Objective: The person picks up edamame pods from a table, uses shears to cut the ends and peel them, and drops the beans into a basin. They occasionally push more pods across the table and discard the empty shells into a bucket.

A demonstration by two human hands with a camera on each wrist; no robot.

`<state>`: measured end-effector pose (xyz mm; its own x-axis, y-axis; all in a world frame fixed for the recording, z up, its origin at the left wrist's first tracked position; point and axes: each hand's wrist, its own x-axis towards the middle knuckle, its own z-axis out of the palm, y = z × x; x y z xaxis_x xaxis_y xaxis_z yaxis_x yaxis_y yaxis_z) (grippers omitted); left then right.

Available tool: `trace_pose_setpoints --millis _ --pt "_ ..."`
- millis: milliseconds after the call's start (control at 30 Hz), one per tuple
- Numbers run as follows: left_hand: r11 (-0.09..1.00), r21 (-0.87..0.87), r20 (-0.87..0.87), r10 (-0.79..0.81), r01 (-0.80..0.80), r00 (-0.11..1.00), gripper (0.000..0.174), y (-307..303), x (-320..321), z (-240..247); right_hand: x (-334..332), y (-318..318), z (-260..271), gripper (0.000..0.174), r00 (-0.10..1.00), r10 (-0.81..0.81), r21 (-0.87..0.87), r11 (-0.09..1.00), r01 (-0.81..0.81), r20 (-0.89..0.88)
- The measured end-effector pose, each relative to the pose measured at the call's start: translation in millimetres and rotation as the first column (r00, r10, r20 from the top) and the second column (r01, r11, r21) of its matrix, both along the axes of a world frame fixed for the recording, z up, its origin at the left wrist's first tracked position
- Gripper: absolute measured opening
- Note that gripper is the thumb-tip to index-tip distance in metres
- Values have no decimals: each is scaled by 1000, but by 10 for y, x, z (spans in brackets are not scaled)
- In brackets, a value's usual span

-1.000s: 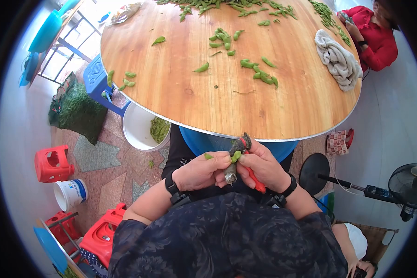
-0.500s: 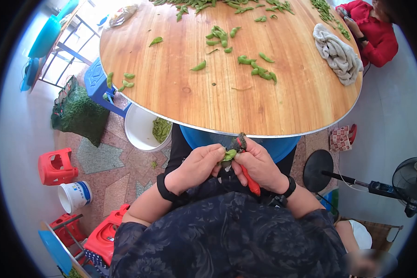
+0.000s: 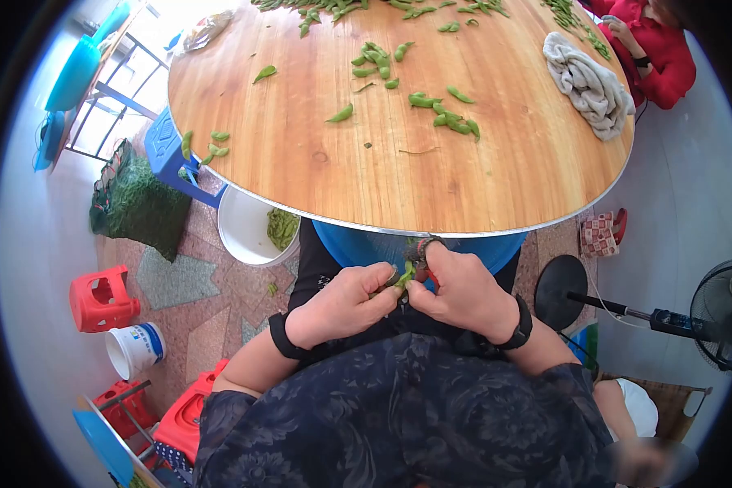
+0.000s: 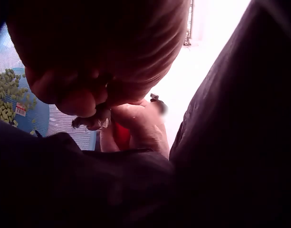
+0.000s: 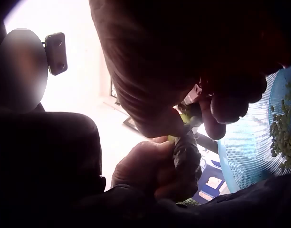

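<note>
In the head view my left hand [image 3: 342,302] pinches a green edamame pod [image 3: 407,275] between thumb and forefinger, above my lap. From the other side my right hand [image 3: 468,289] pinches the same pod, thumb tip right at it. A dark wrapping [image 3: 424,246] covers the right forefinger, and a dark cover also shows on a left fingertip [image 3: 394,277]. Part of a red handle [image 3: 432,280] shows inside the right hand; its rest is hidden by the fingers. Below the hands a blue mesh basket [image 5: 231,156] contains shelled green beans [image 5: 283,137].
A round wooden table [image 3: 301,179] stands just ahead, with scattered pods [image 3: 451,122] and a grey cloth [image 3: 590,85]. Left of my legs is a white bucket [image 3: 240,236] with green pods or husks inside. A fan [image 3: 675,320] stands at right; a person in red [image 3: 663,65] sits across.
The pod has turned between my fingers, and my left thumb and forefinger have shifted on it. My right hand has tilted, hiding the red handle's lower end that showed earlier.
</note>
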<state>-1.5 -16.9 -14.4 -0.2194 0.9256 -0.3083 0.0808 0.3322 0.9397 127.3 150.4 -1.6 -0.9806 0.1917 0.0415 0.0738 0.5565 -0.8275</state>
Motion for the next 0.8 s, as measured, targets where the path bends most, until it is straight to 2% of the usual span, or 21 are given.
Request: trace_pose_setpoints --millis 100,167,233,267,300,333,367,433,500,567,600,633,767,800 --pt "999 39 20 -37 36 999 22 1 -30 9 -32 27 10 22 996 85 7 996 -85 30" --pt "987 99 -81 -120 128 989 19 -5 -54 -14 -38 31 -1 21 989 130 -3 992 -130 67" --pt "986 75 -61 -146 151 987 18 -19 -87 -47 -52 32 -57 18 983 184 -24 983 -184 10" --pt "984 51 -42 -170 173 984 17 -29 -105 -55 -51 41 -104 18 982 186 -27 982 -186 10" --pt "984 49 -41 -169 171 985 17 -38 -119 -53 -41 58 -157 18 990 140 58 989 -139 -24" --pt "990 18 53 -141 140 989 16 -43 -132 -50 -26 76 -183 17 993 96 141 986 -86 -62" --pt "993 -14 146 -110 113 983 16 -43 -141 -50 -3 92 -185 17 994 96 140 986 -86 -62" --pt "994 -48 153 -89 98 984 16 -33 -159 -58 33 108 -147 18 997 73 269 961 -65 -20" --pt "993 -78 159 -72 85 985 18 -14 -163 -69 44 83 -88 17 997 72 238 969 -62 -36" --pt "996 1 85 -85 85 993 18 9 -128 -83 33 71 -30 17 996 71 208 976 -59 -50" --pt "996 1 88 -87 87 992 18 23 -103 -63 24 63 -7 17 997 75 157 985 -71 -21" --pt "994 28 16 -102 101 995 18 42 -74 -19 20 52 2 18 997 80 104 991 -80 7" --pt "988 105 -145 -100 116 984 20 73 -23 7 -1 29 -52 17 991 131 116 985 -130 4" --pt "988 103 -146 -99 115 984 20 50 -43 19 0 28 -75 16 995 103 208 973 -97 -19"
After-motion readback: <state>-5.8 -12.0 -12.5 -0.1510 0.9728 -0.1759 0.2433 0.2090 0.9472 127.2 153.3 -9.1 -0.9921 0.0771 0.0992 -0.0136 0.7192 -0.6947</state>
